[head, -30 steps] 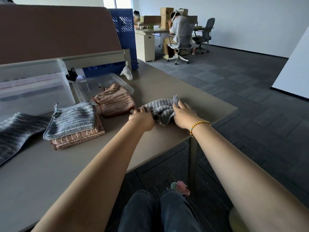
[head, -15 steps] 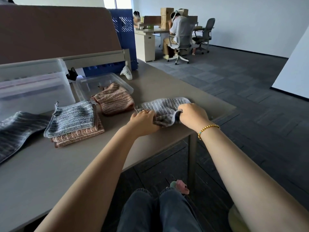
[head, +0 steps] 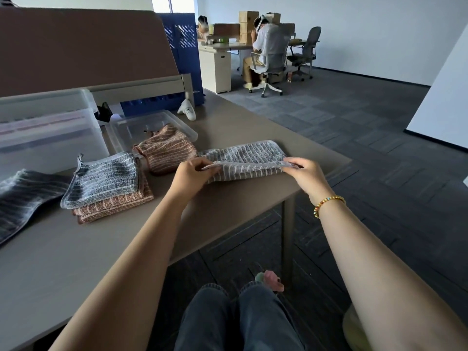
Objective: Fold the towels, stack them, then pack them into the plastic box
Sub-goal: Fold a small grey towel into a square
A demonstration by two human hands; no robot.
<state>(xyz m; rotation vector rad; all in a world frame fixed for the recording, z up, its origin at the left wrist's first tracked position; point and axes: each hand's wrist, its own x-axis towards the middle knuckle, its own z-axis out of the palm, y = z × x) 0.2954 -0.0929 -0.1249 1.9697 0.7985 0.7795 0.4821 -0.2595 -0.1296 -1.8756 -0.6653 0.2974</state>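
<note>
Both hands, left hand (head: 193, 171) and right hand (head: 305, 173), pinch the grey towel (head: 249, 158)'s near corners; match edges squarely toward twelve o'clock.

Bare forearms, a gold beaded bracelet (head: 328, 205) on the right wrist, dark jeans (head: 238, 320).

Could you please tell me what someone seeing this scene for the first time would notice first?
First, the grey striped towel stretched between the left hand and right hand near the right corner of the table. Next, to its left, a small stack: a grey folded towel on a brown one. Behind, a brown striped towel lies partly on a clear lid, with the plastic box far left.
</note>
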